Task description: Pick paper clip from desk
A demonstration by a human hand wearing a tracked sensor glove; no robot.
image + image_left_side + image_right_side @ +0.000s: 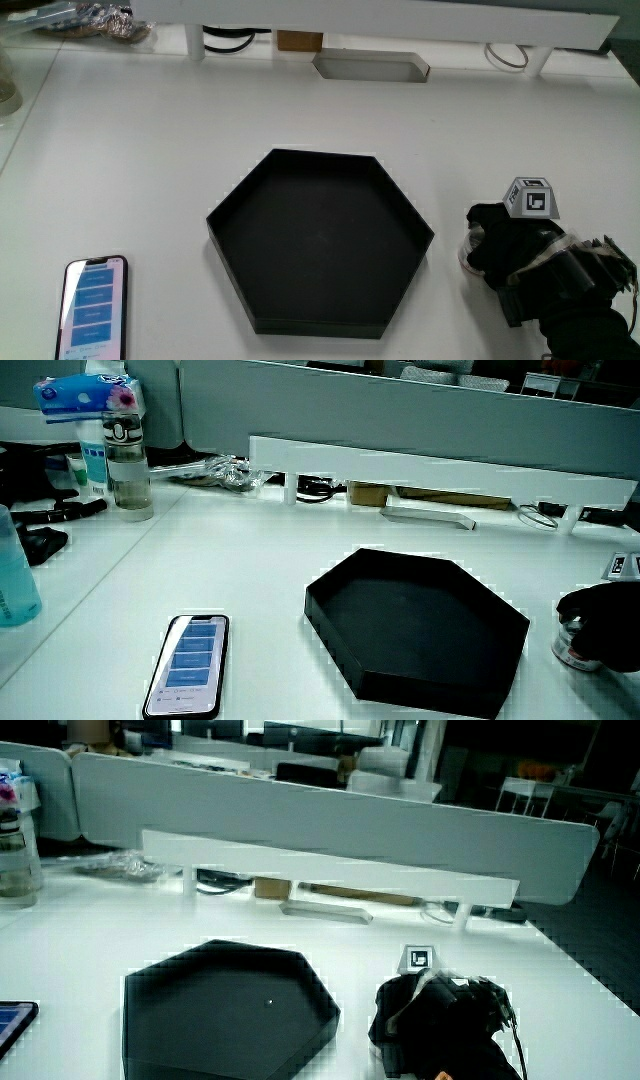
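No paper clip shows in any view. The gloved hand (pixel 520 255) rests low on the white desk beside the black hexagonal tray (pixel 310 325), about level with the tray's corner nearest it. The patterned cube (pixel 530 198) sits on its back. Under the hand's tip a small pale round container (pixel 467 252) peeks out, which a side view (pixel 572 645) shows standing on the desk with the hand (pixel 605 622) draped over it. What lies beneath the palm is hidden. A side view shows the hand (pixel 440 1015) and cube (pixel 420 959) next to the tray (pixel 130 1020).
A phone (pixel 93 308) with a lit screen lies near the desk's edge closest to the person. A long white shelf riser (pixel 440 470) runs along the partition. A water bottle (pixel 127 460) and a blue bottle (pixel 12 575) stand farther along the desk than the phone.
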